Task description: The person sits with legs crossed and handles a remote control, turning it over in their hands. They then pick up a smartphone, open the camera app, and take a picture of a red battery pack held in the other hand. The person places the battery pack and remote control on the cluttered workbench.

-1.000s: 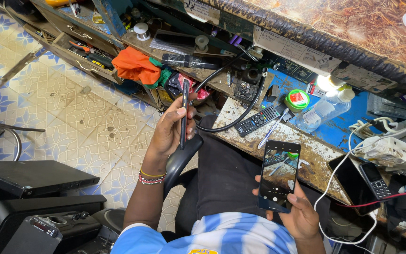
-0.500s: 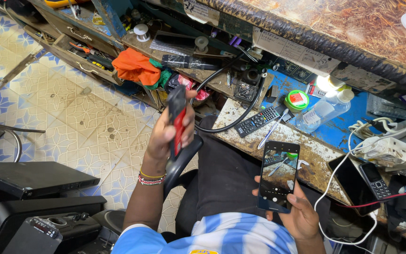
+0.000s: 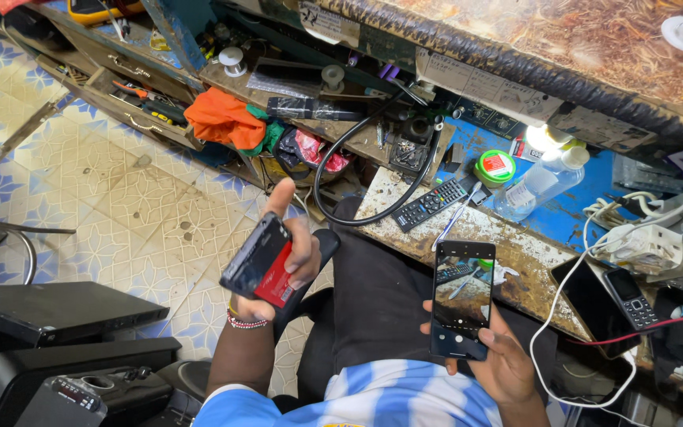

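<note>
Left hand raised over the lap, fingers wrapped around one black-and-red phone, thumb up. Above it, one orange cloth on the cluttered shelf. Between the hands and further up, one black cable looping down, one remote on the worn bench. Right hand grips one smartphone upright, screen lit. Right of it: one keypad phone, one white power strip.

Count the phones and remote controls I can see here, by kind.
Smartphones: 2, one in the right hand at, one dark on the bench
Keypad phones: 1
Remote controls: 1
Total: 4
</note>
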